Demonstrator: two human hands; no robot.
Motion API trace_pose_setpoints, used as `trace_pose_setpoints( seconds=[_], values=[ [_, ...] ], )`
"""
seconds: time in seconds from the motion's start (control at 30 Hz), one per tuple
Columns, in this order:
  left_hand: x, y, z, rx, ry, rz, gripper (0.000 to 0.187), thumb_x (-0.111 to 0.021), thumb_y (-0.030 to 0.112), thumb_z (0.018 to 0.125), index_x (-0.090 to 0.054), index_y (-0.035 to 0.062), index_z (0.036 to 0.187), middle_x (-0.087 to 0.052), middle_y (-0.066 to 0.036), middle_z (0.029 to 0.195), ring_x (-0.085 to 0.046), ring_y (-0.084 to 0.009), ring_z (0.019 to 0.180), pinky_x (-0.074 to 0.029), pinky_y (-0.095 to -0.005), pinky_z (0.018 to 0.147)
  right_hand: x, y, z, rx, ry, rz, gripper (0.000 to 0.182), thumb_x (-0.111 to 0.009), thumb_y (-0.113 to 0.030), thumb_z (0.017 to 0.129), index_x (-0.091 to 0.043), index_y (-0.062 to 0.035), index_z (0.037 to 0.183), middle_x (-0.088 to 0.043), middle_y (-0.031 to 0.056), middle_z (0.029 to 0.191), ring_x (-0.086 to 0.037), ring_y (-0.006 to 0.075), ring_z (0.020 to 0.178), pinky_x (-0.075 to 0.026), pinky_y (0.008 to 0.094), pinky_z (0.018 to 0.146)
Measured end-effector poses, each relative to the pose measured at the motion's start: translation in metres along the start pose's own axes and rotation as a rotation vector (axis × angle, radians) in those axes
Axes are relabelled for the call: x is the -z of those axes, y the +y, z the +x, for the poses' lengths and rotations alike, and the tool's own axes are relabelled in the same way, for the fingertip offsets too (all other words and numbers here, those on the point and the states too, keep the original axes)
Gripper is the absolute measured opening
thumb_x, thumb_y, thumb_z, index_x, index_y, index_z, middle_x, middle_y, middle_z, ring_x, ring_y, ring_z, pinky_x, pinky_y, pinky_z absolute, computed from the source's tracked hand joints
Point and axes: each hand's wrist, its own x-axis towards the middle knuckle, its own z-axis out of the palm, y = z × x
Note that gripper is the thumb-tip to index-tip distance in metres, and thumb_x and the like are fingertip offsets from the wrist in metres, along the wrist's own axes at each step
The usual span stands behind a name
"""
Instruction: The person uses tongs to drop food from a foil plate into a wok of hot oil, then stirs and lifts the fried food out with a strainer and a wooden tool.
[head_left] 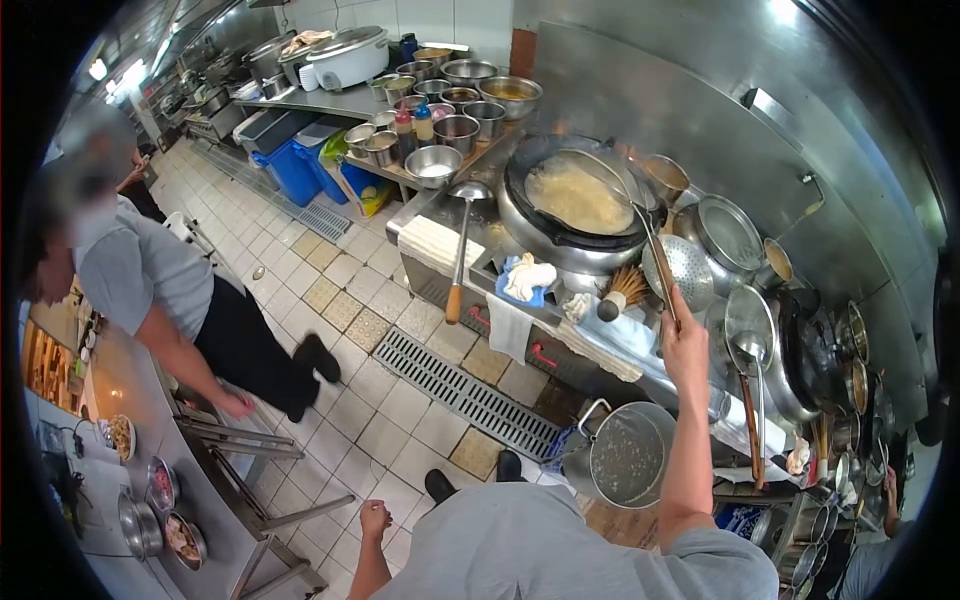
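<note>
My right hand (685,347) is wrapped round the handle of a long-handled strainer (657,250). The strainer's round rim dips into pale, foaming liquid (575,195) in a black wok (520,205) on the stove. What lies in its bowl is hidden by the foam. My left hand (375,519) hangs low by my side, away from the stove, its fingers curled with nothing visible in them. Near my right hand are a perforated ladle (679,272), a bundled brush (625,290) and a folded pale cloth (625,325).
A ladle with a wooden handle (461,255) rests left of the wok. Several metal bowls (434,165) stand behind it. A large pot (630,455) is on the floor by my feet. At left, a co-worker (165,265) stands beside a steel table (225,510).
</note>
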Motion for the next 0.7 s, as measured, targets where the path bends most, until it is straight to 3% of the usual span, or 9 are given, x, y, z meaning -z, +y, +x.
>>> trace_pose_setpoints(
  seconds=[0.1,0.17,0.23,0.27,0.37,0.47,0.53,0.63,0.7],
  values=[
    [-0.001,-0.001,0.0,-0.012,0.019,-0.005,0.022,-0.046,0.008,0.08,-0.053,0.0032,0.1,-0.057,-0.011,0.068,-0.056,-0.0181,0.05,-0.046,-0.0288,0.043,-0.009,-0.025,0.027,0.093,-0.009,-0.067,0.037,-0.048,-0.015,0.086,-0.049,-0.0104,0.123,-0.059,0.0269,0.089,-0.056,0.0435,0.086,-0.044,0.0471,0.073],
    [-0.005,-0.005,-0.002,-0.015,-0.022,-0.006,0.022,-0.047,0.007,0.079,-0.053,0.0029,0.099,-0.057,-0.011,0.068,-0.056,-0.0176,0.05,-0.045,-0.0289,0.042,-0.048,-0.008,0.083,0.156,-0.105,-0.175,0.033,-0.046,-0.016,0.086,-0.052,-0.0091,0.119,-0.059,0.0273,0.089,-0.055,0.0438,0.087,-0.044,0.0489,0.074],
    [-0.009,-0.01,-0.005,-0.075,-0.086,-0.012,0.023,-0.047,0.006,0.077,-0.053,0.0021,0.099,-0.056,-0.011,0.065,-0.056,-0.018,0.049,-0.045,-0.0284,0.042,-0.086,0.019,0.136,0.2,-0.037,-0.063,0.033,-0.047,-0.016,0.086,-0.053,-0.009,0.118,-0.059,0.0273,0.091,-0.055,0.0435,0.088,-0.043,0.0488,0.076],
    [-0.009,-0.014,-0.003,-0.054,-0.155,-0.029,0.022,-0.048,0.005,0.077,-0.055,0.0013,0.098,-0.057,-0.011,0.065,-0.058,-0.0181,0.052,-0.045,-0.0278,0.042,-0.083,0.019,0.137,0.201,-0.035,-0.064,0.033,-0.047,-0.016,0.086,-0.053,-0.009,0.118,-0.059,0.0273,0.091,-0.055,0.0435,0.088,-0.043,0.0488,0.076],
    [-0.015,-0.025,-0.001,-0.082,-0.067,0.084,0.023,-0.05,0.005,0.075,-0.059,0.0006,0.095,-0.06,-0.012,0.068,-0.06,-0.0183,0.056,-0.048,-0.0301,0.047,-0.056,-0.012,0.119,0.144,0.015,0.024,0.034,-0.048,-0.018,0.086,-0.052,-0.0071,0.117,-0.058,0.0276,0.096,-0.054,0.0434,0.092,-0.043,0.0487,0.078],
    [-0.036,-0.051,0.038,-0.186,-0.034,0.108,0.024,-0.051,0.006,0.072,-0.061,0.0003,0.093,-0.062,-0.014,0.071,-0.061,-0.0191,0.059,-0.05,-0.0322,0.055,-0.082,0.003,0.13,0.188,-0.007,-0.003,0.031,-0.047,-0.018,0.086,-0.054,-0.0054,0.114,-0.058,0.0278,0.094,-0.054,0.0437,0.092,-0.043,0.0484,0.078],
    [-0.049,-0.057,0.064,-0.408,-0.121,0.367,0.026,-0.052,0.009,0.07,-0.062,0.0015,0.094,-0.063,-0.016,0.073,-0.062,-0.0211,0.061,-0.05,-0.0329,0.062,-0.112,0.029,0.176,0.208,-0.08,-0.075,0.027,-0.046,-0.018,0.086,-0.056,-0.0038,0.108,-0.058,0.0277,0.092,-0.054,0.0441,0.091,-0.043,0.0488,0.078],
    [-0.063,0.0,0.038,-0.37,-0.072,0.467,0.028,-0.053,0.011,0.071,-0.062,0.0033,0.097,-0.064,-0.017,0.074,-0.063,-0.0232,0.063,-0.05,-0.0331,0.064,-0.107,0.024,0.196,0.117,0.014,0.024,0.025,-0.046,-0.019,0.086,-0.056,-0.0027,0.102,-0.059,0.0274,0.09,-0.054,0.0442,0.09,-0.043,0.0491,0.078],
    [-0.07,0.031,0.024,-0.319,-0.093,0.37,0.03,-0.054,0.012,0.071,-0.062,0.0038,0.099,-0.064,-0.017,0.076,-0.063,-0.0237,0.064,-0.05,-0.0332,0.065,-0.077,-0.007,0.162,0.099,0.037,-0.004,0.034,-0.047,-0.02,0.087,-0.053,-0.0042,0.117,-0.058,0.0259,0.101,-0.054,0.04,0.099,-0.043,0.0413,0.083]
  ],
)
